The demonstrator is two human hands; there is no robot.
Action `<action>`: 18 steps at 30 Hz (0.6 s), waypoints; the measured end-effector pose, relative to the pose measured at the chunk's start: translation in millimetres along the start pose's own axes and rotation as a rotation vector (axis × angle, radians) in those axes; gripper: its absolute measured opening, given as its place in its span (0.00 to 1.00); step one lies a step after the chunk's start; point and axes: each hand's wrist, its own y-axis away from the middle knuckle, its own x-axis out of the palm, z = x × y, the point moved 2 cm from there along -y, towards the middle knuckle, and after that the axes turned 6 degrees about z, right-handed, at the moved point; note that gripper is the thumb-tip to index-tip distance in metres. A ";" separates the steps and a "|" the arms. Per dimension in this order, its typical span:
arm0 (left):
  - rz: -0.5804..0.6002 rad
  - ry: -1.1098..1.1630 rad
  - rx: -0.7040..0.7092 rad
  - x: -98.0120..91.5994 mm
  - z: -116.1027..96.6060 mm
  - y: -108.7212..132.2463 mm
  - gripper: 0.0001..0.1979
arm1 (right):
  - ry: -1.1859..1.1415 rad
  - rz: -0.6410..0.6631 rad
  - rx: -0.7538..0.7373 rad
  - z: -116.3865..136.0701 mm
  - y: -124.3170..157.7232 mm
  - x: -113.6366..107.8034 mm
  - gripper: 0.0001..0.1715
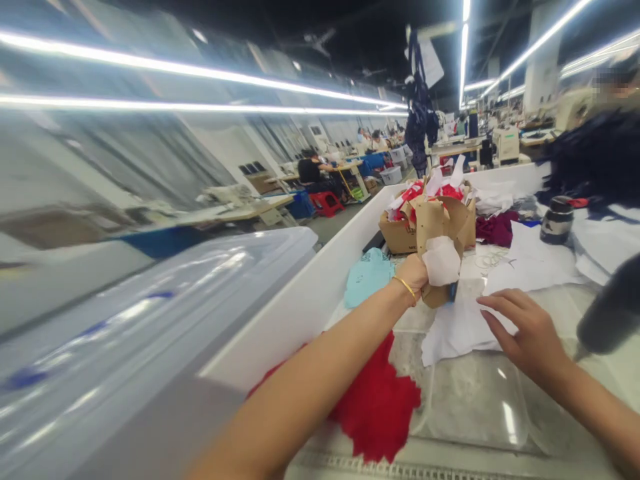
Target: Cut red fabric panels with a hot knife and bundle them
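My left hand (pixel 414 272), with a yellow bangle at the wrist, reaches far forward over the table. It is closed on a bundle of brown cardboard pieces (pixel 434 223) with curved edges, and a small whitish piece (pixel 443 261) lies against their front. My right hand (pixel 523 323) hovers over the table, thumb and fingers apart, holding nothing. Below and between the hands lies white cut fabric (pixel 457 330). Red fabric (pixel 380 407) with jagged edges is under my left forearm, partly hidden by it. Left of the bundle lies a light blue piece (pixel 369 277).
A cardboard box (pixel 397 233) full of red and white scraps stands behind the bundle. To the right are a dark jar (pixel 557 221), a blurred dark object (pixel 613 310) and a dark fabric pile (pixel 595 157). A white raised board (pixel 300 310) edges the table's left.
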 end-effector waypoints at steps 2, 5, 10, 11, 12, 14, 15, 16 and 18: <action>-0.021 0.029 0.006 6.9 3.3 10.5 0.20 | -0.020 0.017 0.008 7.8 -8.3 7.3 0.11; -0.045 0.054 0.035 14.6 6.4 24.4 0.19 | -0.061 0.010 0.096 12.8 -17.5 21.3 0.16; -0.055 0.087 0.028 16.5 10.1 42.4 0.22 | -0.149 -0.068 0.243 11.3 -27.7 36.5 0.15; -0.053 0.095 0.022 15.8 11.0 45.0 0.22 | -0.153 -0.091 0.251 10.8 -29.1 37.7 0.14; -0.051 0.104 0.015 14.9 12.0 47.4 0.22 | -0.152 -0.118 0.255 10.2 -30.1 38.4 0.12; -0.055 0.118 0.003 12.7 13.6 51.4 0.22 | -0.147 -0.166 0.262 8.8 -31.3 39.4 0.11; -0.062 0.125 0.000 11.5 14.2 53.2 0.22 | -0.145 -0.181 0.265 8.1 -31.5 39.9 0.11; -0.071 0.131 -0.002 10.4 14.6 54.7 0.22 | -0.145 -0.190 0.268 7.6 -31.6 40.6 0.11; -0.088 0.145 -0.003 8.6 15.2 57.3 0.21 | -0.148 -0.195 0.273 7.9 -31.6 42.0 0.12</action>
